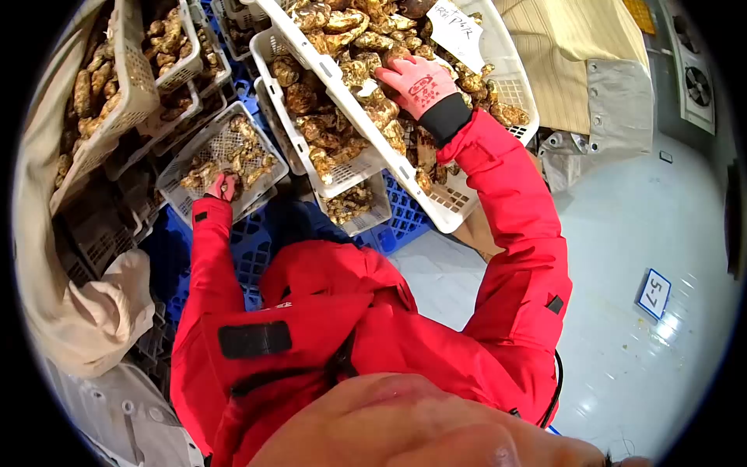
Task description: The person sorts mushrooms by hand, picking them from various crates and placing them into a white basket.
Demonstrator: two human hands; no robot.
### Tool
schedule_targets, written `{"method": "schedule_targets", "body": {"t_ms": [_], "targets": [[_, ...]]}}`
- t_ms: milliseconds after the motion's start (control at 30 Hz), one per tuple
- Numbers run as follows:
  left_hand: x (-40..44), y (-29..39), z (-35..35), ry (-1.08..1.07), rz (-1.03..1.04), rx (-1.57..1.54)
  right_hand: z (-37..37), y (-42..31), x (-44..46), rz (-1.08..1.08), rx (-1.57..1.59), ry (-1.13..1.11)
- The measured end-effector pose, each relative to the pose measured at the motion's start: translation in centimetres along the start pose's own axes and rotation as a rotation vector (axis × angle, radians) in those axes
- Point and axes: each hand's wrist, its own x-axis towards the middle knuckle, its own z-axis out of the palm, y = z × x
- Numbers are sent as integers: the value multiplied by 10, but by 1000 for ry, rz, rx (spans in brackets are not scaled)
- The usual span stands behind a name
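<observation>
My left hand [222, 187], in pink, is closed at the near edge of a low white crate [177, 173]. A small brown mushroom shows between its fingers. More knobbly brown-and-cream mushrooms [247, 148] lie loosely in that crate. My right hand [420, 84] wears a pink glove with red print and a black cuff. It lies over the heap of mushrooms [381, 47] in a large tilted white crate [416, 194], fingers apart and partly sunk among them. A white paper label with handwriting [457, 33] lies on the heap, just above this hand.
Stacked crates of mushrooms [128, 101] rise at the left, with another filled crate [342, 167] below the large one. Blue plastic pallets [405, 210] lie underneath. Beige cloth [101, 319] hangs at the left. On the pale floor at the right is a "5-7" sign [654, 294].
</observation>
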Motion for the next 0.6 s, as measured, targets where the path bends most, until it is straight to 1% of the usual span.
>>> {"method": "schedule_targets", "body": {"t_ms": [33, 100, 133, 167, 233, 267, 300, 333, 367, 400, 433, 467, 500, 533, 567, 600], "targets": [[21, -6, -11, 88, -12, 74, -7, -3, -2, 48, -12, -46], [35, -11, -16, 229, 2, 280, 9, 20, -12, 5, 242, 162], [28, -8, -8, 234, 60, 332, 5, 29, -18, 27, 417, 313], [6, -4, 12, 167, 162, 315, 3, 33, -31, 145, 485, 450], [-102, 26, 110, -179, 408, 207, -7, 42, -49, 570, 1174, 478], [-200, 45, 188, -266, 483, 244, -9, 51, -59, 627, 1307, 514], [-265, 58, 241, -359, 511, 389, -11, 53, -64, 680, 1516, 512], [-313, 66, 284, -434, 523, 461, -24, 41, -65, 637, 1657, 528], [-349, 69, 316, -508, 615, 509, -41, 22, -66, 598, 1803, 536], [-377, 76, 348, -581, 652, 588, -51, 12, -63, 566, 1818, 474], [-386, 76, 367, -752, 636, 515, -59, 4, -59, 404, 1642, 369], [-395, 77, 390, -770, 623, 617, -69, -12, -55, 388, 1752, 367], [-378, 65, 398, -763, 698, 547, -80, -28, -49, 365, 1856, 363], [-381, 74, 404, -703, 612, 747, -89, -39, -44, 365, 1715, 289], [-385, 81, 408, -641, 514, 940, -99, -52, -36, 371, 1366, 308], [-383, 79, 401, -764, 493, 630, -108, -58, -34, 271, 1438, 287]]}}
